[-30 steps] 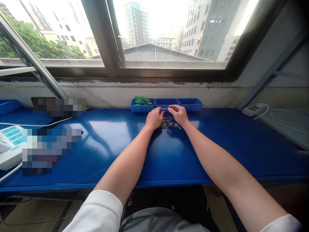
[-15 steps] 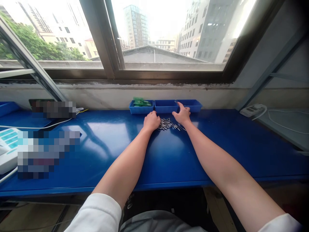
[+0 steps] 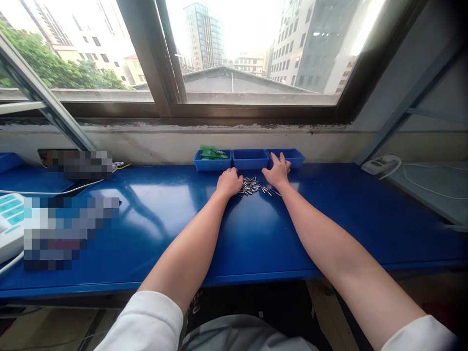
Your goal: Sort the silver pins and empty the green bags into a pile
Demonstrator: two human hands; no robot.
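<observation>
A loose pile of thin, shiny metal pins (image 3: 250,185) lies on the blue tabletop between my hands. My left hand (image 3: 229,182) rests at the pile's left edge, back up and fingers curled in; whatever they may hold is hidden. To the right of the pile, my right hand (image 3: 278,172) reaches to the front of the right-hand blue bin (image 3: 295,157). Its thumb and fingers are apart, and I see nothing in them. In the same row stand a middle blue bin (image 3: 250,159) and a left blue bin (image 3: 199,165) holding green plastic packets (image 3: 212,153).
The blue table (image 3: 256,243) runs along a wall under a window (image 3: 252,53). At the left are a white device with teal keys (image 3: 10,214), blurred items and a cable. A white power strip (image 3: 380,164) with a cord lies at the right, by a metal frame.
The fingers of my right hand have spread and lifted slightly at the right-hand bin. My left hand stays beside the pins. The whole view has shifted a little.
</observation>
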